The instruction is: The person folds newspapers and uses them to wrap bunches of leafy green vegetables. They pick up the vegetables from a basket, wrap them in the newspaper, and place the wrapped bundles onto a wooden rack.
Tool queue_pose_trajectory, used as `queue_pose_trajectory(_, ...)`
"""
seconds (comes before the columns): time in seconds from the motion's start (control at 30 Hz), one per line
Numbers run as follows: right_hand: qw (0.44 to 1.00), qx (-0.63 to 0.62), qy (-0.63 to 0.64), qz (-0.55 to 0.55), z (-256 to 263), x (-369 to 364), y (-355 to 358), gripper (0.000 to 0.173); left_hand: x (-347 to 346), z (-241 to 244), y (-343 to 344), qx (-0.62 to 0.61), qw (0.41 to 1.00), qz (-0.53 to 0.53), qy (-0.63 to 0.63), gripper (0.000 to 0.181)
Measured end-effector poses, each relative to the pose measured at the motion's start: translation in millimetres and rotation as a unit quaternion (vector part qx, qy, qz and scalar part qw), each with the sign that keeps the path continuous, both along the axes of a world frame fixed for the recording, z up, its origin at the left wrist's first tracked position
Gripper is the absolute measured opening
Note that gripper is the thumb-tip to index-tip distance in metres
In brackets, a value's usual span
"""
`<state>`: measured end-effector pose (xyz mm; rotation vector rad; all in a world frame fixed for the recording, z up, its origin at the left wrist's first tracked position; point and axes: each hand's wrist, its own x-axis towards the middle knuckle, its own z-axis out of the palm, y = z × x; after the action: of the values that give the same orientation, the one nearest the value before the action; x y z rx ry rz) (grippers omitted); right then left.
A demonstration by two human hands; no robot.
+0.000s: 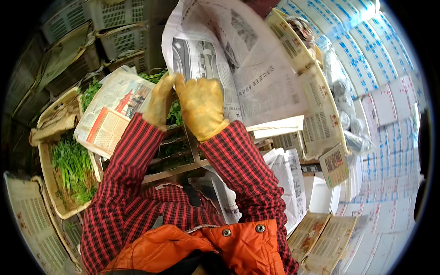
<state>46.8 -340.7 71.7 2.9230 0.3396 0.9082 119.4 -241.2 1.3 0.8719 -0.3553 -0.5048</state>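
Both of my hands wear yellowed gloves and meet at the near left corner of a large newspaper sheet [264, 86]. My left hand [160, 101] pinches that corner with thumb and fingers. Beside it, my right hand [202, 106] grips the same edge, its fingers curled over. The sheet bulges upward and away, spreading to the right. Left of my hands, another newspaper [118, 106] with coloured pictures lies over leafy greens [90, 92]. More green leaves [175, 112] show between my wrists, above a slatted crate that my forearms partly cover.
A plastic crate [44, 161] at left holds rooted green herbs [72, 165]. Pale crates [319, 113] stand at right, with a small digital scale [335, 165] near their corner. White boxes [388, 137] are stacked far right. Several crates [123, 41] rise at back left. Folded newspapers [283, 182] lie near my right forearm.
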Motion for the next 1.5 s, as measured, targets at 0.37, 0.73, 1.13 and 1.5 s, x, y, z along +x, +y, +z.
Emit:
queue_pose_trajectory(0.37,0.976,0.107,0.096,0.163,-40,-53,5,0.040,49,-74,18,0.079,0.977,0.152,0.129,0.019)
queue_pose_trajectory(0.73,0.901,0.401,-0.138,0.089,31,-137,-58,0.033,61,-107,39,0.102,0.973,0.158,0.131,0.021)
queue_pose_trajectory(1.13,0.964,0.135,0.115,-0.198,-40,-75,-191,0.057,110,-100,76,0.093,0.977,0.192,-0.014,0.026)
queue_pose_trajectory(1.5,0.963,0.206,0.088,-0.151,-9,-114,-200,0.070,83,7,55,0.002,0.979,0.188,-0.078,0.026)
